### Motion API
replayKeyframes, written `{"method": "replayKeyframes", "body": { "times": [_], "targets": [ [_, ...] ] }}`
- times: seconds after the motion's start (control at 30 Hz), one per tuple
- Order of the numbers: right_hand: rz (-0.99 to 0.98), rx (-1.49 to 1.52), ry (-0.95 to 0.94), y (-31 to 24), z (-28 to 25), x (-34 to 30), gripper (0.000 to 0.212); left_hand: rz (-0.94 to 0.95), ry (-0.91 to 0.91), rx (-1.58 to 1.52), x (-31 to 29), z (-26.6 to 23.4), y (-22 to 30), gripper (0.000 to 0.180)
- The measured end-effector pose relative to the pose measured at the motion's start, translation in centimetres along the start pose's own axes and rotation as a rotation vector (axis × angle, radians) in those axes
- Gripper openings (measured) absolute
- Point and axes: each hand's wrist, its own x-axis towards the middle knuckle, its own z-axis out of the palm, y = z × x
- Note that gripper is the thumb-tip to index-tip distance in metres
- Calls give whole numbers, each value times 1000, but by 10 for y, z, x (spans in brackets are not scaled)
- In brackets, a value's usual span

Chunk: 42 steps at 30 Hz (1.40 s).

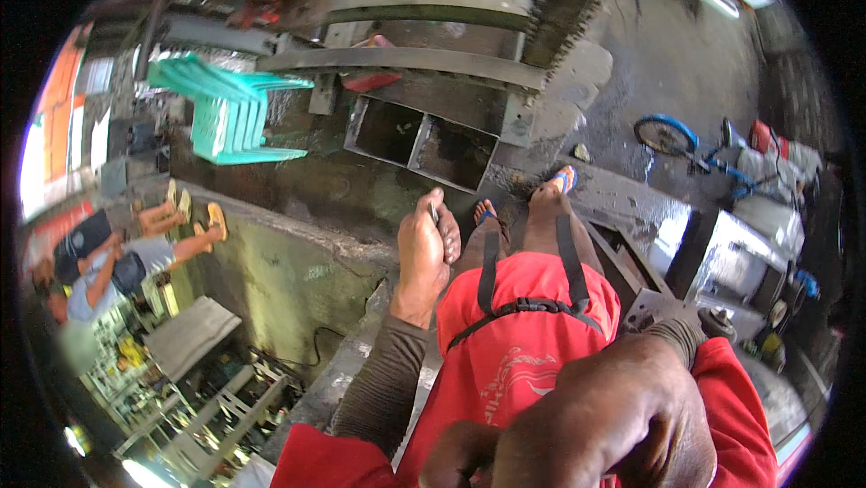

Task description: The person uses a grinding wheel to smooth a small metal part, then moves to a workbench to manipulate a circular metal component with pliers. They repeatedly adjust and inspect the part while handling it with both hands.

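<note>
near the centre of the frame the left hand [426,249] is clenched around a thin grey metal rod [434,213], whose tip pokes out just above the curled fingers. the right hand [613,416] fills the lower right of the frame, very close to the camera, fingers curled; whether it grips anything cannot be told. just above the rod sits a two-compartment grey metal box frame [419,143], and a stack of green plastic chairs [225,109] stands upper left.

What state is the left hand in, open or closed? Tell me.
Closed. The left hand is curled into a fist around a thin, pale object poking out between its fingers.
</note>
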Motion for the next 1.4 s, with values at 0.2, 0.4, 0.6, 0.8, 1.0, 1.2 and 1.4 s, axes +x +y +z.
{"method": "replayKeyframes", "body": {
  "times": [0.2, 0.4, 0.6, 0.8, 1.0, 1.2, 1.4],
  "targets": [
    [268, 74, 48, 65, -16, -4, 51, 40, 144, -215, -35, -104, -17, 48],
    [455, 126, 65, 91, -29, 16, 51, 63, 296, -374, -51, -142, -22, 46],
    [420, 60, 64, 126, -36, 39, 50, 126, 428, -556, -75, -141, -23, 44],
    [713, 94, -165, 161, -61, 87, 30, 57, 636, -536, -94, -169, -21, 42],
    [893, -66, -121, 206, -73, 128, 21, 122, 727, -347, -87, -242, -7, 44],
    [1006, -226, -282, 299, -131, 152, 22, 635, 769, 133, -62, -365, 48, 44],
    [836, -1503, -1659, 451, -154, 230, 35, 552, 761, -269, -114, -524, 167, 48]
  ]
}}
